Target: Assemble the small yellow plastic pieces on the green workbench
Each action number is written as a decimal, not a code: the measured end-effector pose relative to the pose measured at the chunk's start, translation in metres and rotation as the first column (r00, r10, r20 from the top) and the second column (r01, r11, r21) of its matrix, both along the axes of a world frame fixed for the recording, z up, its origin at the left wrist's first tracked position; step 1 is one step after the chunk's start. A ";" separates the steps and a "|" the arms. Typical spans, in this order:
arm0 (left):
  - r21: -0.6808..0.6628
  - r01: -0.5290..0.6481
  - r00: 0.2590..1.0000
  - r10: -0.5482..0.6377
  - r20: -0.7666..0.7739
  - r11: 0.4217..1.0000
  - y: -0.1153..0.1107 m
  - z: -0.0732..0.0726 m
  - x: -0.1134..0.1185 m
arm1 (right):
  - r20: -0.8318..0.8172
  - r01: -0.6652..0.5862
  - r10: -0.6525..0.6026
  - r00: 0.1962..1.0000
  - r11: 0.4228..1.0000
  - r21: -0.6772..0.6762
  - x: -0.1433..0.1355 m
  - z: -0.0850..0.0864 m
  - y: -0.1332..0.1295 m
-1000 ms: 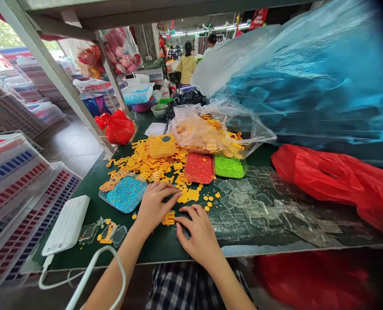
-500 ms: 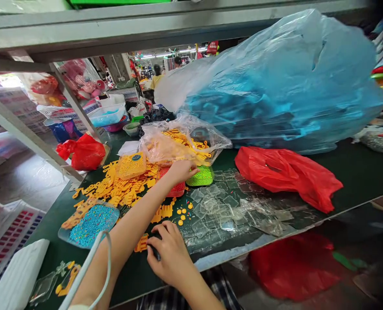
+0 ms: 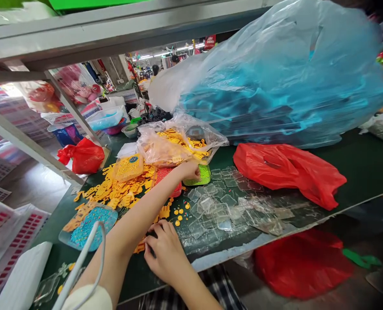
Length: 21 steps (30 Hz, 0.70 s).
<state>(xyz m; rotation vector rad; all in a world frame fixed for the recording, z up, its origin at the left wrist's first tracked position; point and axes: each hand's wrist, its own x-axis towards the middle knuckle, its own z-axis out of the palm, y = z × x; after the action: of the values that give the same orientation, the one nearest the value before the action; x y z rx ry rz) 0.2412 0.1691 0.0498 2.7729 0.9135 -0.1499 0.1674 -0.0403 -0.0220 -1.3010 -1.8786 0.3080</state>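
A: What are the left hand's (image 3: 191,171) fingers doing?

B: Bunched close together, tips down at the green beads (image 3: 205,175) right beneath them, in a shallow tray (image 3: 196,184). I can't tell whether a bead is pinched there.

A: And the right hand (image 3: 166,250)?

B: Loosely curled, with a gap between thumb and forefinger. The yellow piece (image 3: 140,247) lies on the desk (image 3: 367,161) just left of those fingertips; I can't tell if they touch it.

A: How would these handle?

B: The beads look tiny, light, hard and smooth, so apt to roll or slip; I'd nip one between thumb and forefinger. The yellow piece looks like thin, fairly stiff plastic, light too. I'd steady it gently by its outer edges, since thin parts could snap.
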 end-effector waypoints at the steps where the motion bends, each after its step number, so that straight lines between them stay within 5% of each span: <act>1: 0.003 -0.005 1.000 0.005 0.003 1.000 -0.001 0.002 -0.001 | 0.000 -0.001 0.001 1.000 1.000 -0.002 0.000 0.000 0.000; 6: 0.066 -0.042 0.996 0.037 0.079 0.997 -0.026 0.027 -0.020 | -0.029 -0.002 0.002 1.000 1.000 -0.004 0.004 0.001 -0.002; 8: 0.107 -0.067 0.981 0.046 0.189 0.992 -0.048 0.040 -0.043 | -0.044 -0.008 0.009 0.999 1.000 0.012 0.005 0.002 -0.004; 11: 0.135 -0.167 0.860 0.077 0.505 0.977 -0.092 0.047 -0.096 | -0.045 -0.026 0.028 0.999 0.999 0.042 0.007 0.002 -0.008; 14: 0.072 -0.363 0.757 0.248 0.605 0.929 -0.135 0.028 -0.161 | -0.034 -0.043 0.044 0.998 0.998 0.049 0.006 0.002 -0.011; 17: 0.012 -0.510 0.694 0.403 0.596 0.860 -0.167 -0.010 -0.215 | -0.023 -0.064 0.065 0.998 0.997 0.040 0.005 0.002 -0.012; 21: -0.030 -0.551 0.683 0.471 0.558 0.834 -0.190 -0.051 -0.250 | -0.001 -0.072 0.072 0.997 0.997 0.037 0.003 0.002 -0.011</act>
<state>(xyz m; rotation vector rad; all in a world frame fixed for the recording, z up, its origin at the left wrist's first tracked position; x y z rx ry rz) -0.0089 -0.0207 -0.0013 2.3104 1.5064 0.7909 0.1705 -0.0511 -0.0202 -1.2099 -1.9232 0.3109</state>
